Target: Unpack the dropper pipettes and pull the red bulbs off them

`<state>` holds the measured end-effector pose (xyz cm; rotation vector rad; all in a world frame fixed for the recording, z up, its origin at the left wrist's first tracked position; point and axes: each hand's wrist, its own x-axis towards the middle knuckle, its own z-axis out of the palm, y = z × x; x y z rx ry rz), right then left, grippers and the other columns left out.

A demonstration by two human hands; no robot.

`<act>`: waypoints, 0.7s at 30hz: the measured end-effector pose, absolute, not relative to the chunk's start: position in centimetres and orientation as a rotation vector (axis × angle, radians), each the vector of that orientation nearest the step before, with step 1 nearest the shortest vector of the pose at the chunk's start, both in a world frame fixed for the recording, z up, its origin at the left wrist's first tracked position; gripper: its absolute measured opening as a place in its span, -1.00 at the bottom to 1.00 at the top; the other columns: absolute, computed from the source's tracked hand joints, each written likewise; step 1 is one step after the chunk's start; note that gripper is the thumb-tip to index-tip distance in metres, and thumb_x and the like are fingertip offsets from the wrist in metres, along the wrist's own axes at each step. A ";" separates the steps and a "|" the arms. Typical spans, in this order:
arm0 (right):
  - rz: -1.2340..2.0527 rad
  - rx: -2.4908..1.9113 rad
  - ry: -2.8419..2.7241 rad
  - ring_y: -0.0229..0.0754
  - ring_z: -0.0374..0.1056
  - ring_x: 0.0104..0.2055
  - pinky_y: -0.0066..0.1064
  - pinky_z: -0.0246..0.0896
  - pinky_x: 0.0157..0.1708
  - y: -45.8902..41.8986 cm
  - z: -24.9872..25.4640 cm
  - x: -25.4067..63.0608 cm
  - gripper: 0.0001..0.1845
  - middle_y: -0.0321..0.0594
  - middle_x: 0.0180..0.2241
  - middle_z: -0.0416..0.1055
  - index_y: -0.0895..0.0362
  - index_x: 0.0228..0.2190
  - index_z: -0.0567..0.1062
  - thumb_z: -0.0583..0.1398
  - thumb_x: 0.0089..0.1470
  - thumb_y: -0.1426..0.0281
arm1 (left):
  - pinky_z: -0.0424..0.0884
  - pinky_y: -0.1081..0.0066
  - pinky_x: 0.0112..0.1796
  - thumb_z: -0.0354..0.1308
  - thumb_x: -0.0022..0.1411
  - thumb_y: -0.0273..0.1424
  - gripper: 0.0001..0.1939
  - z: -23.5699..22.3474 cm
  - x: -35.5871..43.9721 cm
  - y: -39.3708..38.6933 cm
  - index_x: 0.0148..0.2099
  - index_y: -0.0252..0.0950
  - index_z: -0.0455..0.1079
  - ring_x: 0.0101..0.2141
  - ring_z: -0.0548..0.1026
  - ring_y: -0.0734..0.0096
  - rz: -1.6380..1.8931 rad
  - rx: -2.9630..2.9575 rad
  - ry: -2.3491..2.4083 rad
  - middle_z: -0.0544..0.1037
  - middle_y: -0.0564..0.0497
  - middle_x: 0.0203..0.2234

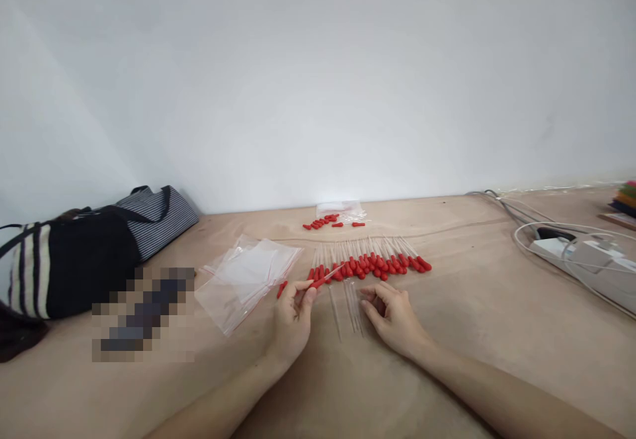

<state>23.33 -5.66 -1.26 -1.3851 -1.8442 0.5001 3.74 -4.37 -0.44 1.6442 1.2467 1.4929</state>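
Red-topped droppers (365, 266) lie done; the left hand (294, 316) pinches another dropper (318, 283). Bare tubes (353, 310) wait beside the half-curled, empty-looking right hand (396, 316).

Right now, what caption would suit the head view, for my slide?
Left hand holds a dropper; right hand is beside loose tubes, near a row of red-bulbed droppers.

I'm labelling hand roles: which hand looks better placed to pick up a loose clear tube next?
Probably the right hand: it is beside the loose clear tubes, with nothing visibly held, while the left hand is pinching a red-bulbed dropper.
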 end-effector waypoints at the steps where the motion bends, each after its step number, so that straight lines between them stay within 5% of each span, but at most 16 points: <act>1: 0.497 -1.390 -1.840 -0.19 0.28 -0.40 -0.20 0.02 -0.24 -5.7 -1.3 23.3 -0.78 -0.25 -0.47 0.37 0.10 -0.34 0.42 0.03 -0.01 0.34 | 0.45 0.29 -0.25 0.07 0.11 -0.28 -0.80 -0.6 4.0 -4.8 -0.28 -0.32 0.29 -0.30 0.49 0.34 1.510 1.493 1.212 0.48 -0.02 -0.39; 12: 0.393 -1.360 -1.847 -0.21 0.26 -0.43 -0.24 0.01 -0.27 -5.7 -1.8 23.4 -0.78 -0.25 -0.46 0.36 0.09 -0.30 0.39 0.01 0.01 0.37 | 0.39 0.15 -0.19 0.18 -0.02 -0.20 -0.70 -0.7 6.2 -4.8 -0.34 -0.29 0.23 -0.16 0.44 0.26 1.518 0.914 1.002 0.46 0.04 -0.35; 21: -0.323 -1.179 -1.899 -0.07 0.22 -0.10 -0.20 -0.16 -0.10 -6.1 -0.8 24.1 -0.69 -0.16 -0.15 0.36 0.02 -0.13 0.36 0.10 0.02 0.34 | 0.35 0.26 -0.16 0.13 0.06 -0.20 -0.73 -1.3 6.0 -5.0 -0.29 -0.29 0.25 -0.30 0.48 0.34 1.512 1.268 0.989 0.48 0.02 -0.42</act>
